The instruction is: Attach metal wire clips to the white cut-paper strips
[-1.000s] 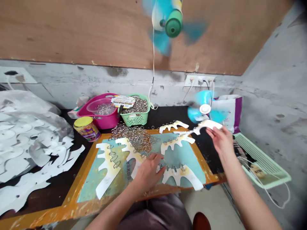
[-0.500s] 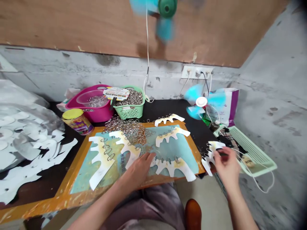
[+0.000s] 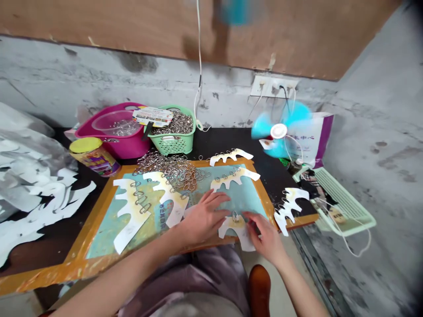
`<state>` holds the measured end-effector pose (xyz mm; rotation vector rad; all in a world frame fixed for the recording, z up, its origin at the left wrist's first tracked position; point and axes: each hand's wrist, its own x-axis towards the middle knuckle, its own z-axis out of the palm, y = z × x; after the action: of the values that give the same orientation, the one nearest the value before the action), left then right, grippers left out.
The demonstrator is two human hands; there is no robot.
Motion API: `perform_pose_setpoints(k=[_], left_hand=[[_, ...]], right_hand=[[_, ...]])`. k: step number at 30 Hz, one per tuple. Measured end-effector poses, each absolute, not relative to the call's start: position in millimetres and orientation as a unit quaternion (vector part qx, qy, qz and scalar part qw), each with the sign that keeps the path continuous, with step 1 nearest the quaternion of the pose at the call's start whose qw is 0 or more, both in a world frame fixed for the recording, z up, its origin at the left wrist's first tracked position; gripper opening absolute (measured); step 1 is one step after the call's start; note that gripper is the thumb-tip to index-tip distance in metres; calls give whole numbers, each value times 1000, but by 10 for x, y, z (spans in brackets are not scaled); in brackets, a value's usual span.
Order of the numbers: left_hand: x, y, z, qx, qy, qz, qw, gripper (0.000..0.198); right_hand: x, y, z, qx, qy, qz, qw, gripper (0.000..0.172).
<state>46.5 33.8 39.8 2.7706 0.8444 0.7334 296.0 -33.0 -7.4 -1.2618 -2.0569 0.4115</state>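
Note:
A white scalloped paper cutout (image 3: 243, 237) with metal rings at its yellowed upper edge lies at the front of the blue board (image 3: 239, 202). My left hand (image 3: 205, 218) rests over its left end, fingers stretched and apart, hiding part of it. At its right end is my right hand (image 3: 267, 235), thumb and forefinger parted and touching its edge. Similar ringed cutouts, one (image 3: 132, 213) at the left and another (image 3: 234, 178) behind my hands, lie on the board. One more cutout (image 3: 291, 207) lies by the table's right edge.
Loose metal rings (image 3: 172, 169) are heaped at the back of the board. Behind stand a pink basket (image 3: 132, 147), a green basket (image 3: 175, 144) and a yellow-lidded tub (image 3: 95, 156). White cutouts (image 3: 42, 207) pile up left. A fan (image 3: 278, 131) spins near a green tray (image 3: 355, 207).
My right hand has left the cutout at the right edge, which now lies there, and moved left to the front cutout. My left hand has spread its fingers; the view has shifted.

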Motion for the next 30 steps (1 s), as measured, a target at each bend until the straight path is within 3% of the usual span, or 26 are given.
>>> perform_pose_setpoints(k=[5, 15, 26, 30], left_hand=[[746, 568, 251, 945, 239, 203, 95, 20], [911, 502, 112, 896, 320, 176, 252, 37], [905, 460, 44, 881, 338, 197, 265, 48], [911, 438, 72, 879, 351, 192, 261, 45]], right_hand=[[2966, -75, -69, -429, -831, 170, 312, 27], [3075, 173, -3, -355, -899, 167, 191, 21], [3091, 224, 25, -308, -921, 160, 175, 21], [3110, 227, 51, -307, -938, 113, 114, 20]])
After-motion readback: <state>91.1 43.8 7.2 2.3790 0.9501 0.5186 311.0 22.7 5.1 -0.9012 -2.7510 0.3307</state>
